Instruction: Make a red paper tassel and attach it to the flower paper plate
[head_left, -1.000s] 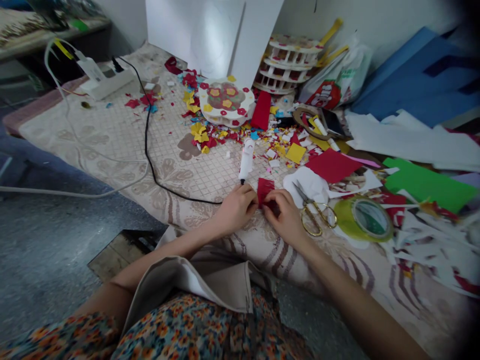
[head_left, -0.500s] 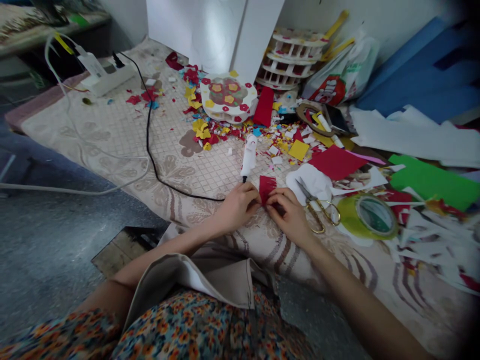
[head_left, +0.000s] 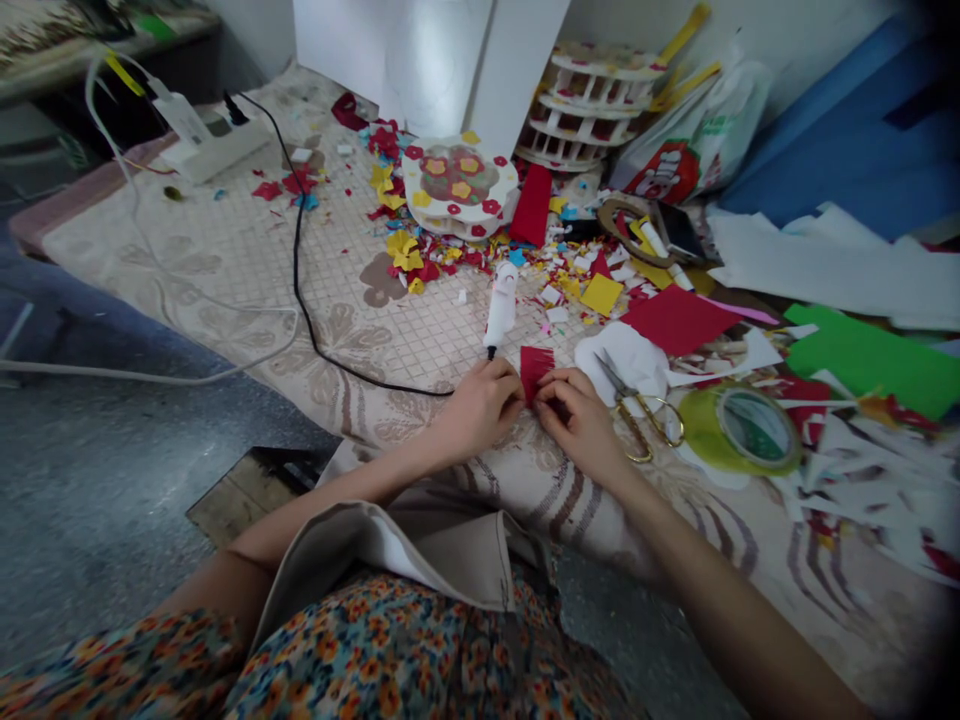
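A small red paper strip (head_left: 536, 370), its far edge cut into a fringe, stands between my hands near the table's front edge. My left hand (head_left: 491, 400) pinches its lower left side, fingers closed. On the other side my right hand (head_left: 574, 408) has thumb and fingertips closed on the strip's lower right edge. Just beyond my left hand lies a white glue gun (head_left: 500, 308) with a black cord. Gold-handled scissors (head_left: 634, 405) rest to the right of my right hand, blades over white paper (head_left: 624, 362).
A roll of yellow-green tape (head_left: 739, 428) lies at right among paper scraps. Behind are a white flower-decorated piece (head_left: 459, 185), a tiered white stand (head_left: 589, 105) and a plastic bag (head_left: 686, 135). A black cord (head_left: 298, 270) runs left to a power strip (head_left: 217, 150).
Both hands keep hold of the red paper strip with almost no movement. The view has shifted very slightly.
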